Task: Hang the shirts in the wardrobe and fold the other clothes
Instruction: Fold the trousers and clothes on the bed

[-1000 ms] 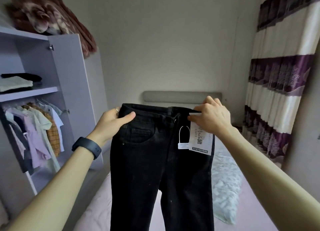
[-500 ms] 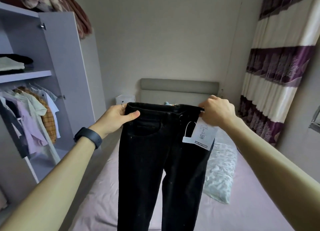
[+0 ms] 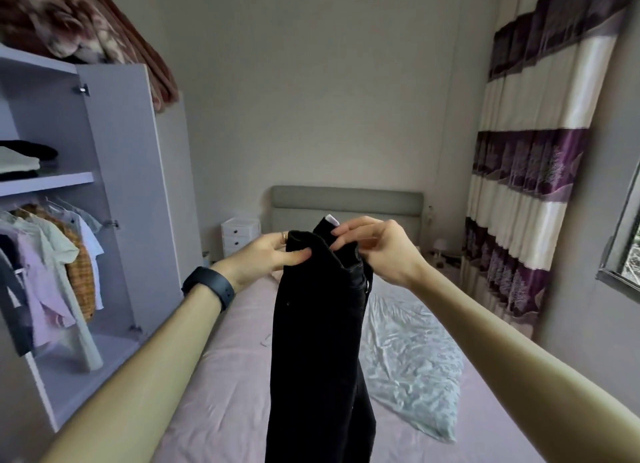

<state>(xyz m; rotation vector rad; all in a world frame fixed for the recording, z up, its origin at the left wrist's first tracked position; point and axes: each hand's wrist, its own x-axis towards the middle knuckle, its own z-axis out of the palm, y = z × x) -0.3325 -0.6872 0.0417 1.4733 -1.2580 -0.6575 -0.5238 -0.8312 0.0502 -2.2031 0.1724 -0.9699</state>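
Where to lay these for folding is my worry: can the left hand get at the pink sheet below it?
Probably yes. The left hand pinches the black jeans aloft; the pink sheet beneath it looks open, with the patterned pillow off to the right.

Only one view, worn on the head: facing forward and slightly down along the bed (image 3: 214,376) close below, wardrobe (image 3: 117,185) at left, curtain (image 3: 526,220) at right.
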